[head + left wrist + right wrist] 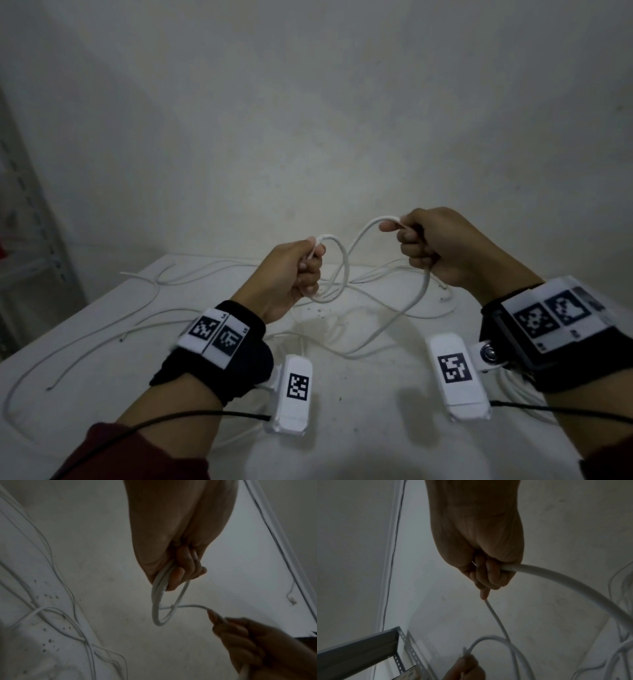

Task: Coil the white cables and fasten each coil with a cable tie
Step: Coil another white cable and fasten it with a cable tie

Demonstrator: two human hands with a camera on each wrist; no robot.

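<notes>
Hands raised above tabletop (102, 342). Left hand (294, 274) fingers curled round small cable (342, 270) coil; right hand (435, 246) fingers grip the cable's run beside it.

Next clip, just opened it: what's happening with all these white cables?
A person is coiling a white cable above a white table. The left hand grips a small coil of a few loops, while the right hand holds the next stretch of the same cable, raised and apart from the left. Several other loose cables lie uncoiled on the table. No cable tie can be seen, and nothing is fastened yet.
</notes>
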